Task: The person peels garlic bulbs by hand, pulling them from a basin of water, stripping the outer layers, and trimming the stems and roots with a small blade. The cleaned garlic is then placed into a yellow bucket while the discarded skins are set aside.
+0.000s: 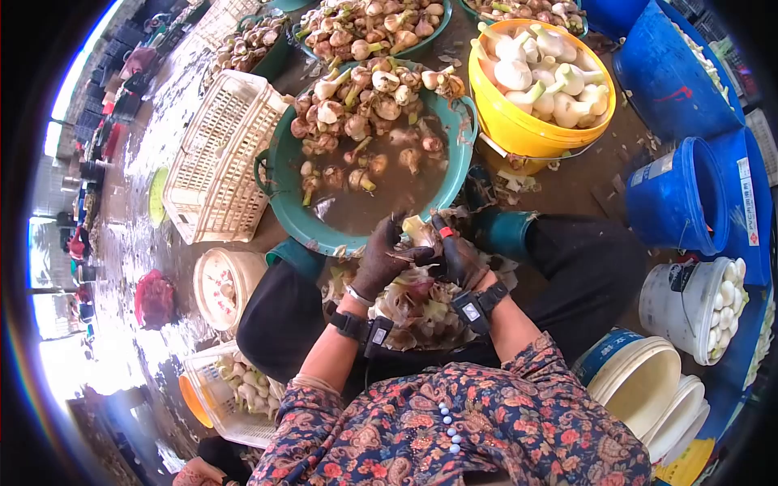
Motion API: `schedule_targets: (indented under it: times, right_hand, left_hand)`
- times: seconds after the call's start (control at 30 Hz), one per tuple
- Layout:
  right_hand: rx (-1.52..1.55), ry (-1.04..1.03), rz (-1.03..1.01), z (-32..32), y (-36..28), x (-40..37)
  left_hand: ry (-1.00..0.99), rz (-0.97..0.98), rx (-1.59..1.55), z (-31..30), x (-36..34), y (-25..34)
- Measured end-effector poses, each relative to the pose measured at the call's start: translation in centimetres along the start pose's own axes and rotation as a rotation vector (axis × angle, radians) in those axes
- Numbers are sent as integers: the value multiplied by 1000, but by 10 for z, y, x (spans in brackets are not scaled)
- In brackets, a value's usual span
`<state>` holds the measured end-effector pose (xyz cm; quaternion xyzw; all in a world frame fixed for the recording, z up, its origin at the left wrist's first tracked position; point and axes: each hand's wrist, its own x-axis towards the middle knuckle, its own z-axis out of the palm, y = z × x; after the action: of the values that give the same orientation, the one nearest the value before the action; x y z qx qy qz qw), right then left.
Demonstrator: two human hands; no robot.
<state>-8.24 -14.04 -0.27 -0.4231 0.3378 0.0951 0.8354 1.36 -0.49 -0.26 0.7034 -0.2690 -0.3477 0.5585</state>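
In dark gloves, my left hand (379, 261) and my right hand (462, 257) are close together above my lap. Between them is a garlic bulb (419, 232), with the fingers of both hands closed around its sides. A red band shows on a finger of the right hand; whether that hand also holds a tool is hidden. Below the hands, a heap of loose garlic skins (417, 304) lies between my legs. Just beyond them stands a green tub (279, 190) of muddy water with unpeeled garlic bulbs (356, 121) piled at its far side.
A yellow bucket (519, 139) of peeled garlic stands beyond the right hand. On the right are a blue bucket (660, 194) and a white bucket (677, 304) of garlic. Cream crates (219, 154) stand left, near a white lidded bucket (231, 279). Another person's hand (198, 471) shows bottom left.
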Motion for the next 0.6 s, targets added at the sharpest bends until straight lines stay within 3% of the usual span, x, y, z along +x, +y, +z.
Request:
schedule_targets:
  times: [0.03, 0.1, 0.17, 0.2, 0.3, 0.33, 0.37, 0.43, 0.47, 0.5, 0.57, 0.6]
  right_hand:
    - [-283, 78, -87, -1, 5, 4]
    - [-235, 13, -38, -3, 9, 18]
    - [-430, -101, -151, -3, 10, 21]
    - [-445, -179, -372, -4, 11, 12]
    - [-424, -276, -419, -5, 1, 6]
    - [-370, -313, -478, -4, -2, 8]
    - [-371, -314, -478, -3, -1, 8]
    - [-132, -327, -442, -2, 6, 12]
    - [13, -291, -438, -3, 16, 20]
    - [11, -291, -437, -9, 29, 32]
    - [249, -264, -522, -19, 46, 50]
    - [569, -253, -236, -12, 23, 40]
  left_hand:
    - [60, 100, 119, -2, -1, 2]
    - [123, 192, 240, -9, -4, 4]
    - [-76, -81, 428, -20, -3, 3]
    - [-76, -84, 429, -22, -3, 3]
    - [129, -396, -157, -24, -2, -1]
    - [119, -389, -415, -27, -5, -11]
    - [120, -387, -416, -26, -7, -20]
    - [153, 217, 332, -20, -16, -29]
    - [278, 318, 347, -17, -20, -33]
    - [279, 317, 345, -17, -18, -33]
    - [279, -135, -1342, -20, -13, -28]
    - [166, 82, -397, -24, -21, -8]
